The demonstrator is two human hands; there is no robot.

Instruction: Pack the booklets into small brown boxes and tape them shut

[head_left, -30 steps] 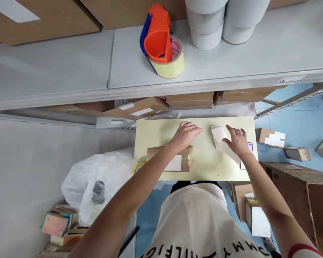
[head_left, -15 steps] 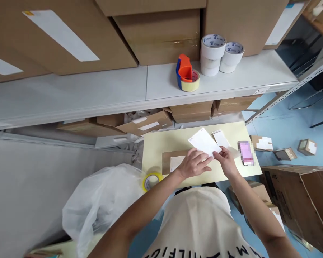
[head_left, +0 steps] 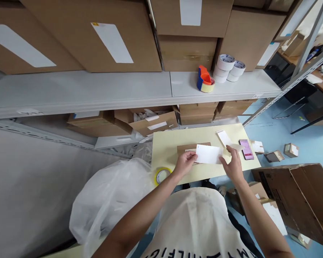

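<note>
A white label sheet (head_left: 208,154) spans the space between my hands, above a flat brown cardboard box (head_left: 185,149) on the pale yellow table (head_left: 164,143). My left hand (head_left: 187,162) pinches the sheet's left edge. At its right edge, my right hand (head_left: 233,166) has thumb and forefinger spread, the thumb touching or just beside the sheet. Beyond the right fingertips lies a thin, pale slip of paper (head_left: 236,147); whether they touch it I cannot tell. A stack of white labels (head_left: 223,137) rests behind it.
A purple-screened phone (head_left: 246,148) lies at the table's right, a clear tape roll (head_left: 163,175) at its front left. A plastic bag (head_left: 107,200) bulges at left. The shelf (head_left: 110,89) carries large cartons, a tape dispenser (head_left: 205,79) and white tape rolls (head_left: 226,64). An open carton (head_left: 290,200) stands right.
The label sheet has turned from slanted to level over the cardboard box. My left hand now grips its left edge; my right hand's fingers have spread apart. The view has shifted left.
</note>
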